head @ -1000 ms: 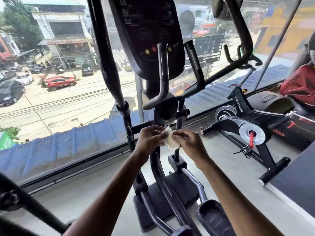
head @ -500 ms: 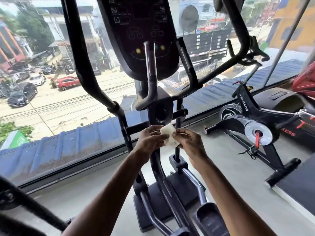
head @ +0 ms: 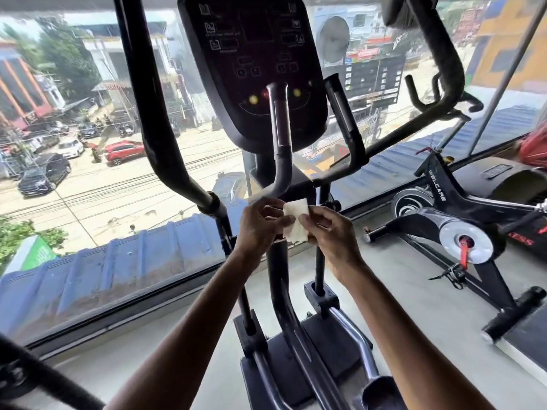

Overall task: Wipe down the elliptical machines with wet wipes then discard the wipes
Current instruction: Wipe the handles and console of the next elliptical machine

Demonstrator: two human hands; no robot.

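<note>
Down by my feet there's the dark pedal and the base of the elliptical machine, whose centre post rises straight up between my forearms. Just above it, my left hand and right hand meet in front of the post, each pinching one side of the wet wipe with fingertips and thumb, clear of the frame. Right behind my knuckles the curved fixed grip climbs across the black console, covering part of its buttons, and the long moving handlebar sweeps past on the left. A black spin bike stands off to the right on the grey floor. Beyond the window lie a blue roof and a street with a red car. The wipe itself is small, white, roughly square and folded flat, slightly creased.
</note>
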